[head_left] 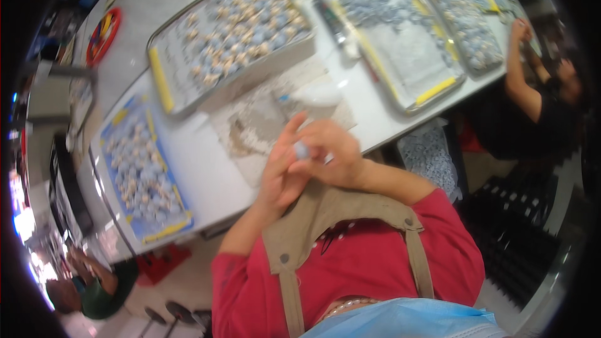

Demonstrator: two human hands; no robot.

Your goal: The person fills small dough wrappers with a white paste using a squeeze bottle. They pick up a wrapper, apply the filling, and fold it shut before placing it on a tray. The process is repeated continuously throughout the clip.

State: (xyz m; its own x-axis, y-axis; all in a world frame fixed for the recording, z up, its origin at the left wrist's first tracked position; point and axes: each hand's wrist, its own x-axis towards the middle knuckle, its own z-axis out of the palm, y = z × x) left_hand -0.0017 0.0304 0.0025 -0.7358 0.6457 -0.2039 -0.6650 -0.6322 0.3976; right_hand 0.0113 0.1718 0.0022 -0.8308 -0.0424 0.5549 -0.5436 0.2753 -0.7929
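Observation:
In front of my chest, over the table edge, my two hands meet around a small rounded pale blue piece (302, 149). My left hand (280, 175) pinches it near the thumb, with one finger pointing up. My right hand (338, 147) is curled against the piece from the other side; a small white spot shows between its fingers, too small to name. Just beyond the hands lies a stained, pale work sheet (250, 122). A whitish squeeze bottle (319, 94) with a blue tip rests on it, blurred.
A large tray (161, 78) holds blue and cream pieces. Left stands a blue tray (181, 197) of similar pieces; right, a yellow-taped tray (407, 69) holds flat blue-grey bits. A red round basket (103, 36) sits far left. Other people work at right (526, 94) and lower left (100, 285).

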